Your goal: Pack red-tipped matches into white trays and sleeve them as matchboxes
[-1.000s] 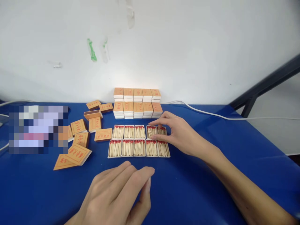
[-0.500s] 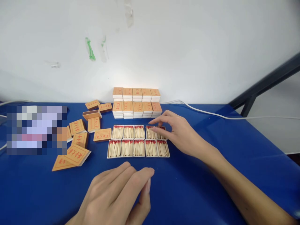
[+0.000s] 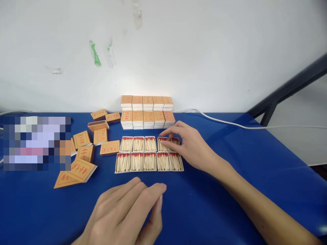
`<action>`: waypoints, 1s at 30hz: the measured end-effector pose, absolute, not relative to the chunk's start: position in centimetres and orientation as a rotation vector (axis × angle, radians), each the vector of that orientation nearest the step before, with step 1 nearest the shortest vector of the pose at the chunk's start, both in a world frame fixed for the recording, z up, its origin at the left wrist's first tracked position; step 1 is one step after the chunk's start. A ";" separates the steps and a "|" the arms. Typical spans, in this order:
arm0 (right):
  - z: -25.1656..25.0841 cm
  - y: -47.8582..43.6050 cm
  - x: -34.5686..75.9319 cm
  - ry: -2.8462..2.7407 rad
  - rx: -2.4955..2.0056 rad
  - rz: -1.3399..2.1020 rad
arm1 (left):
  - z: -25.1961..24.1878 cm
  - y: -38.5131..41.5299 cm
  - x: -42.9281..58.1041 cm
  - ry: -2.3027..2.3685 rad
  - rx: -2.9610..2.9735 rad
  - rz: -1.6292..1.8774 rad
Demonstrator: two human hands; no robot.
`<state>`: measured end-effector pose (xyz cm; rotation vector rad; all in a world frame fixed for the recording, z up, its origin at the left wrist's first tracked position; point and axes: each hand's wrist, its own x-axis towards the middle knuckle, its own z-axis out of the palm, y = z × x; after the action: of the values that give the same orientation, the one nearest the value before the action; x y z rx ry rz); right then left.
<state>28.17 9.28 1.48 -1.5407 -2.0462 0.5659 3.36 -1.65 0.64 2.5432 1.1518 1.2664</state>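
Two rows of open white trays filled with red-tipped matches (image 3: 137, 162) lie on the blue table (image 3: 204, 211). My right hand (image 3: 184, 141) is over the right end of the back row, its thumb and fingers apart, partly hiding the last two trays (image 3: 163, 145). Whether its fingertips touch them I cannot tell. Nearer to me, in front of the trays, is my left hand (image 3: 130, 211), thumb and forefinger tips close together, with no object showing between them. Behind the trays stand stacked matchboxes with orange tops (image 3: 148, 117), in two rows.
Several loose orange matchbox covers (image 3: 83, 169) lie to the left of the trays. A pixelated object (image 3: 35, 143) is at the far left. A white cable (image 3: 224, 125) runs along the wall (image 3: 204, 54), and a dark metal bar (image 3: 288, 85) slants at the right.
The whole view has shifted slightly, so the boxes and trays appear a little further left. My right hand's fingers have come slightly closer to the right back trays; my left hand keeps its pose.
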 end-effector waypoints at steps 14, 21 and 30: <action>3.2 9.7 31.1 -1.996 -1.664 0.495 | 1.9 0.4 1.9 1.037 2.627 1.217; 3.5 9.4 32.6 -2.106 -1.692 0.750 | 3.6 3.7 0.1 1.612 2.508 1.285; 2.0 9.1 31.7 -2.112 -1.639 0.825 | 3.6 6.1 -1.3 1.988 2.355 1.233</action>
<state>31.72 9.12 1.95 -1.6392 -2.1118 0.8251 -1.25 6.11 3.56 2.3549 1.9878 1.2333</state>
